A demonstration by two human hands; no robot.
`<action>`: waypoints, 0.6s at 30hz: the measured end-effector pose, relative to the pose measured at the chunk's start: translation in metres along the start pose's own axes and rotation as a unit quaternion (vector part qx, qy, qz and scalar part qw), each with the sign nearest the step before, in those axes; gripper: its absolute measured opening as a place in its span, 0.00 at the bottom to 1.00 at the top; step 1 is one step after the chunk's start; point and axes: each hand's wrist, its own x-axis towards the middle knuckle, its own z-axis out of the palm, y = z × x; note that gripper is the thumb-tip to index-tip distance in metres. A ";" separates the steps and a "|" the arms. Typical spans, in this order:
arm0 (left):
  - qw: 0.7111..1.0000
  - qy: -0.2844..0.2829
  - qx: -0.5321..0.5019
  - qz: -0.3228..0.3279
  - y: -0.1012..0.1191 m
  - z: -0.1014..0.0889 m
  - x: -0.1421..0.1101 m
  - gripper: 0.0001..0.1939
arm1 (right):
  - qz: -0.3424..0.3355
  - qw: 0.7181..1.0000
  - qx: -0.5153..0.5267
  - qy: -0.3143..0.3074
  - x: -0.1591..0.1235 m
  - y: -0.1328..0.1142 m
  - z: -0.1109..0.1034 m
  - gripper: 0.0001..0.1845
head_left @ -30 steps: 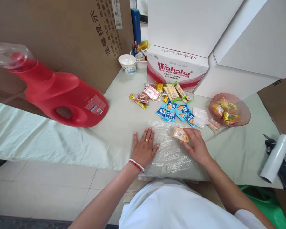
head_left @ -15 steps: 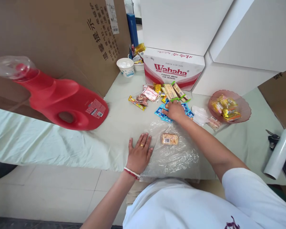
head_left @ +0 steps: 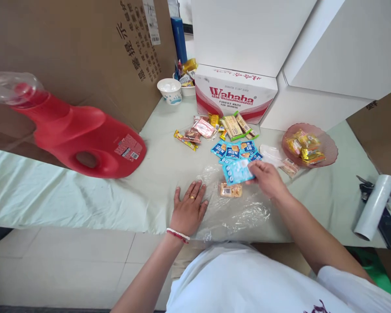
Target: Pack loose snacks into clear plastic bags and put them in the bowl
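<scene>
Pinched in my right hand (head_left: 266, 177) is a light-blue snack packet (head_left: 237, 171), held just above the plastic film. Below it, partly covered, a clear-wrapped biscuit pack (head_left: 230, 190) with a barcode lies on the film. My left hand (head_left: 189, 208) rests flat with fingers spread, at the left edge of the clear plastic film (head_left: 241, 217). Behind the held packet several blue snack packets (head_left: 232, 150) lie in a loose pile. Farther back are green-edged wafer packs (head_left: 233, 127) and pink and brown snack packs (head_left: 203, 128).
A pink bowl (head_left: 333, 150) of yellow-wrapped snacks stands at the right. The Wahaha box (head_left: 236, 98) and a paper cup (head_left: 170, 90) are at the back. On the left leans a big red jug (head_left: 94, 139); a plastic-wrap roll (head_left: 374, 208) sits far right.
My right hand has drawn back toward me from the blue pile, bringing one blue packet over the film. My left hand has stayed in place.
</scene>
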 end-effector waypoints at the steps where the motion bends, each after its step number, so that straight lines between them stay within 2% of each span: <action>1: 1.000 0.000 0.001 0.001 0.000 0.000 0.000 0.27 | 0.029 0.999 0.013 -0.020 -0.014 0.011 0.005 0.19; 3: 1.000 0.001 0.004 0.003 -0.001 0.001 0.000 0.27 | 0.043 0.997 -0.056 -0.033 -0.034 0.029 0.014 0.18; 5: 1.000 0.000 0.009 0.005 -0.001 0.002 0.000 0.27 | 0.000 0.978 -0.210 -0.005 -0.044 0.038 0.018 0.16; 7: 1.000 -0.001 0.013 0.005 -0.001 0.002 0.000 0.27 | -0.063 0.930 -0.359 0.046 -0.048 0.035 0.017 0.16; 9: 1.000 -0.002 0.015 0.005 0.000 0.001 0.000 0.27 | -0.138 0.886 -0.440 0.056 -0.048 0.025 0.013 0.23; 10: 1.000 -0.002 0.016 0.005 0.000 0.001 0.000 0.27 | -0.184 0.869 -0.458 0.022 -0.047 0.019 0.011 0.28; 12: 1.000 -0.004 0.017 0.005 0.001 0.000 0.000 0.27 | -0.274 0.829 -0.477 -0.101 -0.045 0.010 0.012 0.40; 14: 1.000 -0.003 0.017 0.003 0.001 -0.001 0.001 0.27 | -0.310 0.785 -0.495 -0.206 -0.043 0.008 0.017 0.50; 16: 1.000 0.001 0.017 0.001 0.002 0.000 0.000 0.27 | -0.296 0.768 -0.518 -0.232 -0.040 0.013 0.024 0.50; 18: 1.000 0.003 0.016 0.001 0.002 0.000 0.000 0.27 | -0.276 0.775 -0.524 -0.217 -0.037 0.019 0.029 0.44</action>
